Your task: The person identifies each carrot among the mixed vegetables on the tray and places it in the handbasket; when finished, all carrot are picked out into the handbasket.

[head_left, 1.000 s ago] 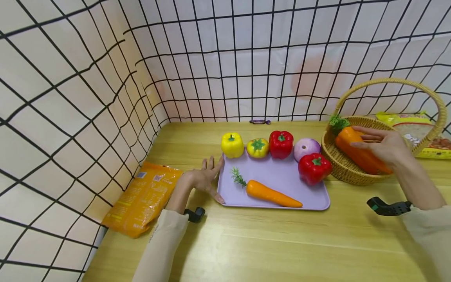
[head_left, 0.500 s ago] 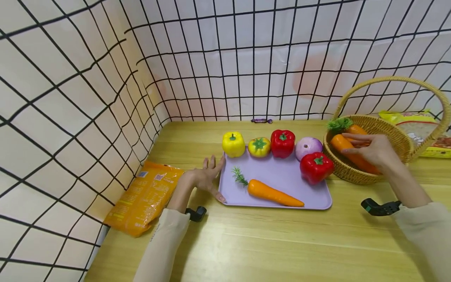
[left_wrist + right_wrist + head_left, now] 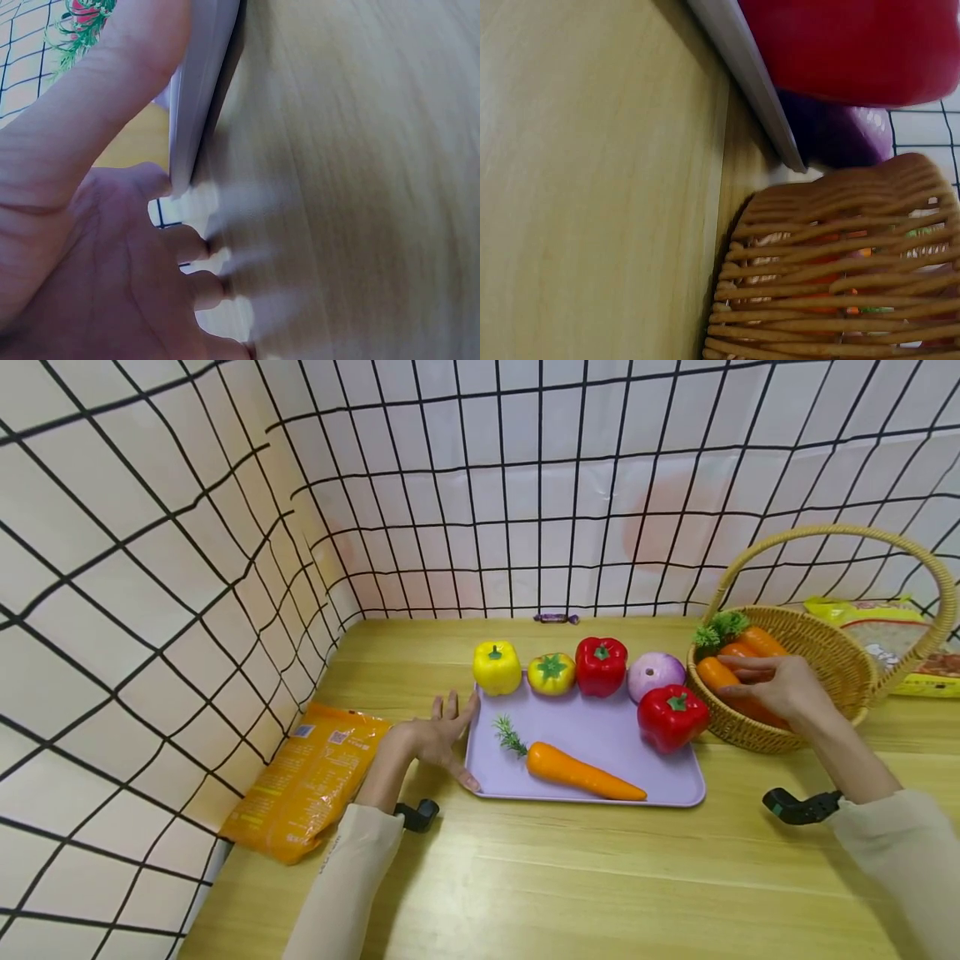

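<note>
My right hand [image 3: 783, 689] reaches into the wicker basket [image 3: 847, 672] and pinches the front carrot [image 3: 717, 673] between thumb and fingers. More orange carrots [image 3: 761, 642] lie behind it, green tops to the left. In the right wrist view the basket's woven side [image 3: 840, 285] shows, but the hand does not. My left hand [image 3: 435, 741] spreads its fingers along the left edge of the lilac tray [image 3: 570, 722], thumb at the near corner. One carrot [image 3: 581, 770] lies across the tray's front. In the left wrist view the palm [image 3: 97, 262] is beside the tray rim [image 3: 196, 97].
Along the tray's back stand a yellow pepper [image 3: 497, 667], a yellow fruit with green calyx [image 3: 552, 674], a red pepper [image 3: 602, 667] and a purple onion [image 3: 655, 675]. Another red pepper [image 3: 672, 718] sits at the right. An orange packet [image 3: 307, 785] lies left; a yellow packet [image 3: 937, 668] is behind the basket.
My right hand has moved left and slightly toward me within the basket, holding a carrot. More carrots now show behind it. The left hand and the tray stay put.
</note>
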The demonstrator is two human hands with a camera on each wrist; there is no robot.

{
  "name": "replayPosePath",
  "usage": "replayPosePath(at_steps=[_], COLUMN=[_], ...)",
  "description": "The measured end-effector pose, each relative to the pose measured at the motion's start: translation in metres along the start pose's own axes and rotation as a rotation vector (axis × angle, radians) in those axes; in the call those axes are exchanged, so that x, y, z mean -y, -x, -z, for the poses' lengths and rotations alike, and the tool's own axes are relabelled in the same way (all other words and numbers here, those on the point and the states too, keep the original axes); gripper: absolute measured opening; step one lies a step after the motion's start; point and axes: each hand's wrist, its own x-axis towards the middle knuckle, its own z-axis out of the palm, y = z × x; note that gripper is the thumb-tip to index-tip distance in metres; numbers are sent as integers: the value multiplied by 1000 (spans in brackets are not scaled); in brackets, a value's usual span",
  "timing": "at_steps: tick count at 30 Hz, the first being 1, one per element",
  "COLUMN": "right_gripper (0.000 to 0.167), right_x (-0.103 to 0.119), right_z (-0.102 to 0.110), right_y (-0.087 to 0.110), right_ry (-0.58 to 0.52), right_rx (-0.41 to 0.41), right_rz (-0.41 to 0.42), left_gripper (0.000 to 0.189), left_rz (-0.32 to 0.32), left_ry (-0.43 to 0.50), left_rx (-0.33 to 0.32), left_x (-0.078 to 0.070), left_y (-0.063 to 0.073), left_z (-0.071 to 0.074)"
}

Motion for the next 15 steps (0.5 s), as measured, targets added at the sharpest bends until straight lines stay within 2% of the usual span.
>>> replayPosePath(at_steps=[10, 15], right_gripper=[71, 67], right_x=[-4, -8], right_z=[-1, 3], right_y=[-1, -1], right_ry=[-28, -107], right_rx=[17, 58], right_rz=[-17, -52], left_gripper=[144, 144], left_rz=[-5, -6], left_ry=[5, 0], left_rx=[0, -1], left_x=[2, 1], left_y=[-2, -2], left_z=[-1, -2])
